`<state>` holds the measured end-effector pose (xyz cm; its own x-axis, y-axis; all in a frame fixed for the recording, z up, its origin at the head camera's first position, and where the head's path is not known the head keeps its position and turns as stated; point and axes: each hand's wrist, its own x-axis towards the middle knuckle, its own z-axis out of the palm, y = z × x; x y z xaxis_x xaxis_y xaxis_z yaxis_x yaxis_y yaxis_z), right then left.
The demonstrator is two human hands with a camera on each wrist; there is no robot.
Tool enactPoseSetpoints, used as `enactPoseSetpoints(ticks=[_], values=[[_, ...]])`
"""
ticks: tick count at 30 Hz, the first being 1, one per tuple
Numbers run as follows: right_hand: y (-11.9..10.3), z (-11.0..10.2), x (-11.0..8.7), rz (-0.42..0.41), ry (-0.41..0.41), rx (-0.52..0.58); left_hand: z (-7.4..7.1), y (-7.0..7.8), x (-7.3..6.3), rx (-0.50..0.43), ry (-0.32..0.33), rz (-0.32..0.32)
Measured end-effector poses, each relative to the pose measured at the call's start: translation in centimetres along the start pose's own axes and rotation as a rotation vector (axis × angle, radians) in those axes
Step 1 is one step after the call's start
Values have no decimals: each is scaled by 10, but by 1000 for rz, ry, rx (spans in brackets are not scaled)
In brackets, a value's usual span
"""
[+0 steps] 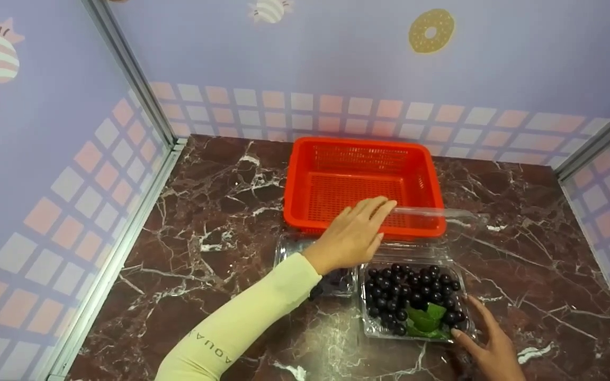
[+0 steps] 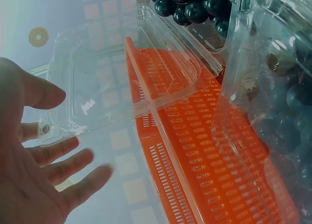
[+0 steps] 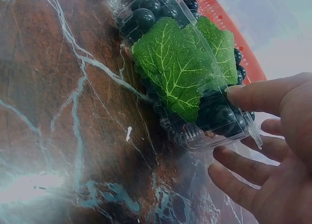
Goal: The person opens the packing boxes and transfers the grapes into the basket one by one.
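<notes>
A clear plastic box (image 1: 384,334) of dark round grapes (image 1: 389,291) stands in front of the basket, with green leaves (image 1: 425,320) on its near right part. Its transparent lid (image 2: 102,83) is raised, overlapping the red basket in the head view. My left hand (image 1: 350,233) reaches across to the lid's left edge, fingers spread and fairly straight at its corner in the left wrist view. At the box's near right corner, my right hand (image 1: 493,344) holds it, thumb (image 3: 243,95) on the rim and fingers along the outside.
A red perforated basket (image 1: 292,180) sits behind the boxes, near the patterned back wall. Left of the grape box, partly hidden by my left forearm, is another clear box (image 1: 286,248) with dark fruit. The tabletop (image 1: 204,296) is dark marbled stone between side panels.
</notes>
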<state>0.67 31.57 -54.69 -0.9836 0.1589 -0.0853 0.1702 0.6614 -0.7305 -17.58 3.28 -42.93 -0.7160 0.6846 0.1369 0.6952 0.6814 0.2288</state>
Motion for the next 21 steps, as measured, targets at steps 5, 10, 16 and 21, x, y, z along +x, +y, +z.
enactPoseSetpoints(ticks=[5,10,16,21], values=[[-4,-3,5,20,-27,67,0,3,0,85,84,57],[-6,-5,10,24,-35,83,-1,6,1,115,142,146],[-6,-5,12,-12,-9,72,-2,11,1,127,188,236],[-6,-4,14,2,-24,80,-1,15,0,115,238,320]])
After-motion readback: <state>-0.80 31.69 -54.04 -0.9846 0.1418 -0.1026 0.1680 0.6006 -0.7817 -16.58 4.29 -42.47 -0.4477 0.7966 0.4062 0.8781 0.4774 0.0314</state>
